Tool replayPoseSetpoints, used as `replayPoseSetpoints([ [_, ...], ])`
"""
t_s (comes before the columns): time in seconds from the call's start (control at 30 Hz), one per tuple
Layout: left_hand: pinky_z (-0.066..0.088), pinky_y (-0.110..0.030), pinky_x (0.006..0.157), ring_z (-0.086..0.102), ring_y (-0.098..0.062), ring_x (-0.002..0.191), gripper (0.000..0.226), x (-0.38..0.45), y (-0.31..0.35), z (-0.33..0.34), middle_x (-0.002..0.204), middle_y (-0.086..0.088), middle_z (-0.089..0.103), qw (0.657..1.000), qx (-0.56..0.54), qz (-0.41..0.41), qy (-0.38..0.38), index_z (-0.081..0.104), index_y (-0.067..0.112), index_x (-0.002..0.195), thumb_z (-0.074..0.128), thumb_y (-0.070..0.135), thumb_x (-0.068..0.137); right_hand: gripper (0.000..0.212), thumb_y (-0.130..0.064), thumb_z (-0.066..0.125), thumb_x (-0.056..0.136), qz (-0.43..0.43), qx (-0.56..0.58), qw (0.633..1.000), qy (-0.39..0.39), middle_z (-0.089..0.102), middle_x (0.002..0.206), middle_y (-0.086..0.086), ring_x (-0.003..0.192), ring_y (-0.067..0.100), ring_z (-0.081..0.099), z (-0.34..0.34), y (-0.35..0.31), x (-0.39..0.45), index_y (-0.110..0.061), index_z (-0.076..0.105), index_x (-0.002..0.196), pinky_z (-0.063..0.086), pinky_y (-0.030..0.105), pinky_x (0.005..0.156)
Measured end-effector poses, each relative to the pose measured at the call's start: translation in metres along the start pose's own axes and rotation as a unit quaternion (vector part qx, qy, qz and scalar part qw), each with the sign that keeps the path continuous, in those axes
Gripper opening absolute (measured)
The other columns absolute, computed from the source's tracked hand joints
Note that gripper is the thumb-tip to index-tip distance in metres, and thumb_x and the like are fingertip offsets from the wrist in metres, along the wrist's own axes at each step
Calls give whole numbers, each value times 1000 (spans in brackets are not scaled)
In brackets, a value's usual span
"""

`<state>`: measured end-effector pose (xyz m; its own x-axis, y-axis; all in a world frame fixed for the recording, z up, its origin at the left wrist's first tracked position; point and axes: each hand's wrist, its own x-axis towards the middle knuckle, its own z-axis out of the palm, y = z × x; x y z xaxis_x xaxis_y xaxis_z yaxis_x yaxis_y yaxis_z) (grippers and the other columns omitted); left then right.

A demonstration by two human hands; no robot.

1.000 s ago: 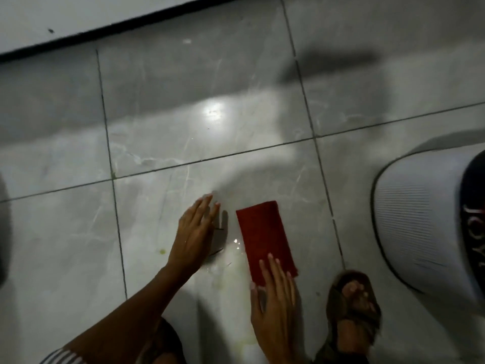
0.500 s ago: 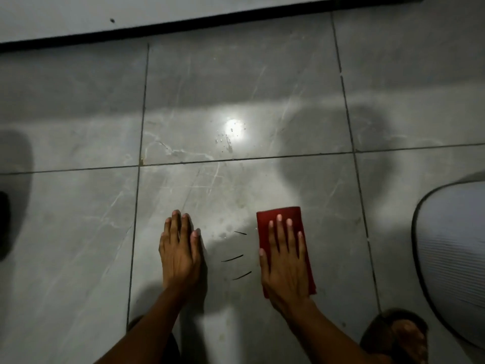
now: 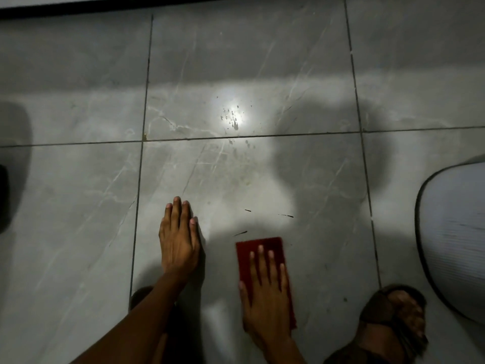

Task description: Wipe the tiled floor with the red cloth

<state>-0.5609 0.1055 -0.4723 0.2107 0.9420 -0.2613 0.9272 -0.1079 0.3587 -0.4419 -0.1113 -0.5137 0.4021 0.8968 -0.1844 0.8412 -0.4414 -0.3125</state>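
Head camera view, looking straight down at a grey marbled tiled floor (image 3: pixel 78 206) crossed by dark grout lines. A red cloth (image 3: pixel 258 254), folded into a narrow rectangle, lies flat on the tile nearest the viewer and serves as the landmark. The right hand (image 3: pixel 266 298) rests palm down on the near half of the cloth, its fingers (image 3: pixel 259 261) straight and slightly spread, pressing the cloth to the floor rather than pinching it; the far edge of the cloth shows beyond the fingertips. To the left of the cloth, apart from it, the left hand (image 3: pixel 178 245) lies flat on bare tile with its fingers pressed together, and its forearm runs toward the lower left. Just beyond the cloth's far edge three short dark slivers (image 3: pixel 240 233) lie scattered on the tile. Farther beyond the cloth, on the next tile, water droplets (image 3: pixel 232 118) glint in a bright reflection of light. To the right of the cloth, a foot in a brown sandal (image 3: pixel 393 319) stands on the floor, and farther right a pale ribbed rounded object (image 3: pixel 454 240) sits at the frame's edge; what it is cannot be told. Along the far edge runs a dark strip (image 3: pixel 105 7).
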Motion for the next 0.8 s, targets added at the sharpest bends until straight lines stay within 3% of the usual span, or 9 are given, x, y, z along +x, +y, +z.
replayPoseSetpoints([
  [0.1, 18, -52, 135, 11, -27, 169, 63, -6, -5, -2, 180, -8, 17, 1000, 15, 24, -7, 27, 10, 169, 29, 35, 111, 73, -50, 27, 115, 103, -5, 994, 36, 10, 186, 10, 173, 30, 10, -20, 18, 45, -13, 15, 177, 18, 54, 137],
  [0.2, 14, -52, 136, 6, -26, 169, 63, -5, -6, -5, 181, -7, 11, 998, 26, 53, -10, 22, 13, 170, 29, 34, 111, 71, -49, 22, 116, 134, -12, 989, 55, 20, 183, 16, 170, 37, 21, -37, 14, 118, -8, 24, 175, 27, 59, 134],
  [0.33, 12, -52, 136, 4, -25, 169, 63, 4, -1, -3, 182, -7, 9, 998, 15, 67, -8, 18, 15, 171, 28, 34, 112, 71, -47, 32, 115, 41, -10, 998, 35, 23, 182, 15, 170, 35, 22, -32, -24, 150, -11, 24, 175, 20, 57, 137],
  [0.43, 12, -52, 136, 4, -25, 169, 62, 10, 0, -1, 182, -7, 9, 997, 10, 75, 0, 18, 15, 172, 28, 32, 113, 72, -48, 32, 116, -52, -4, 999, 5, 4, 186, 11, 173, 29, 2, -13, -47, 107, -15, 13, 178, -1, 51, 138],
  [0.53, 12, -51, 137, 4, -25, 170, 62, 11, -3, 2, 182, -7, 8, 996, 13, 90, -2, 17, 14, 172, 27, 33, 113, 75, -52, 31, 116, -74, -10, 997, -28, -3, 187, 6, 172, 27, 0, -1, -36, 40, -17, 9, 178, -11, 46, 138],
  [0.67, 15, -53, 136, 6, -26, 170, 62, 5, -9, 10, 182, -7, 10, 993, 33, 113, -7, 19, 14, 171, 28, 34, 113, 74, -54, 27, 115, -14, -20, 999, -23, 1, 187, 4, 173, 25, 4, -12, 8, 6, -18, 13, 178, 12, 51, 136],
  [0.8, 12, -53, 136, 5, -28, 169, 64, 2, -12, 17, 182, -8, 8, 990, 59, 128, -15, 18, 16, 172, 26, 39, 112, 72, -51, 27, 116, 109, -23, 993, 43, 9, 186, 10, 173, 31, 8, -34, 23, 83, -13, 18, 177, 19, 55, 137],
])
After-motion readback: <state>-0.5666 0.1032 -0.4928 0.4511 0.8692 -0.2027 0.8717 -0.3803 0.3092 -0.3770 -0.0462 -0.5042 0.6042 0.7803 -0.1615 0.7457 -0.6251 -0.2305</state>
